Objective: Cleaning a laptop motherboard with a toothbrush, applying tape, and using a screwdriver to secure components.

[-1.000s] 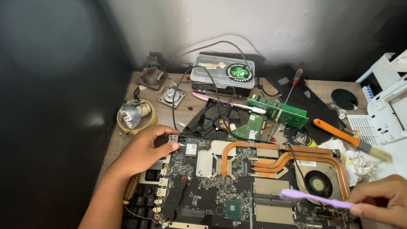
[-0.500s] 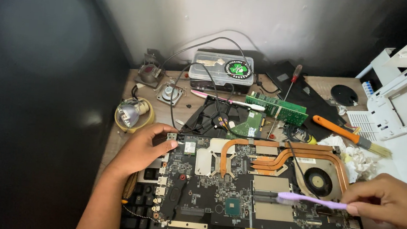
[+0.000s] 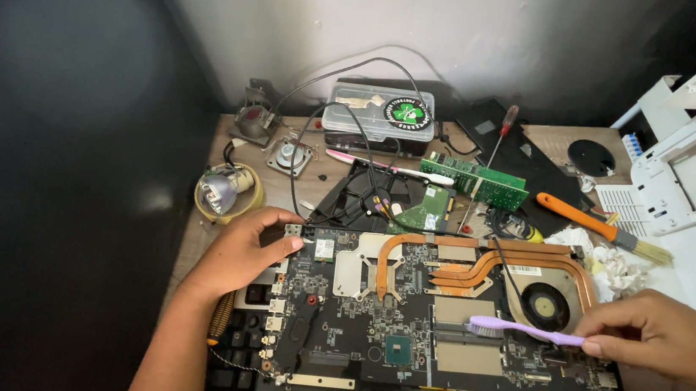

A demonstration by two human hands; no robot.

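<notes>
From the head camera, a big dark circuit board [image 3: 438, 323] lies flat in the middle of the desk. The person's left hand [image 3: 245, 249] comes in from 7 o'clock. Its palm faces down and its fingers are spread and bent a little. The fingertips press on the board's upper left corner, so the hand is not gripping anything, just holding the board down.

The right hand [image 3: 662, 336] comes in from 3 o'clock. Its fingers and thumb pinch the end of a purple toothbrush [image 3: 522, 330]. The toothbrush lies almost level and points to 9 o'clock. Its bristles touch the board, just below the copper pipes [image 3: 477, 263] and near the round black fan [image 3: 548, 307].

At 12 o'clock from the board sits a clear plastic box [image 3: 377, 113]. A green card [image 3: 475, 181] lies near it. At 2 o'clock lies a paintbrush [image 3: 600, 227] with an orange handle. At 10 o'clock a lamp bulb [image 3: 225, 190] sits in a yellow ring.
</notes>
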